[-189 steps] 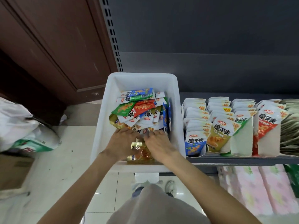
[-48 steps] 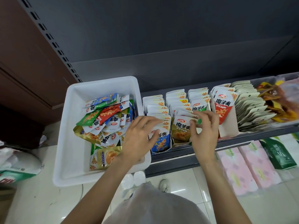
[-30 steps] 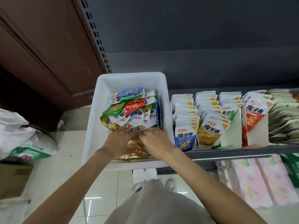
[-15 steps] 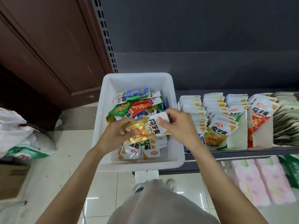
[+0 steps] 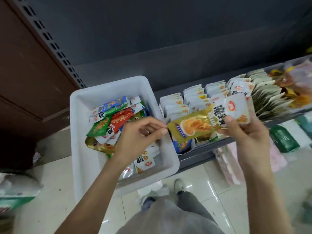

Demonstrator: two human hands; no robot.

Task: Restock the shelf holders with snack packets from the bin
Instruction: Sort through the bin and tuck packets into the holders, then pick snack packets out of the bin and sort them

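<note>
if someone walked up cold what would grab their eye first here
Probably the gold snack packet, held flat between the left hand and the right hand, in front of the shelf holders. Next, the white bin at left, with its jumble of green, red and blue packets. Then the tidy rows of white packets standing in the holders on the shelf at right.
</note>
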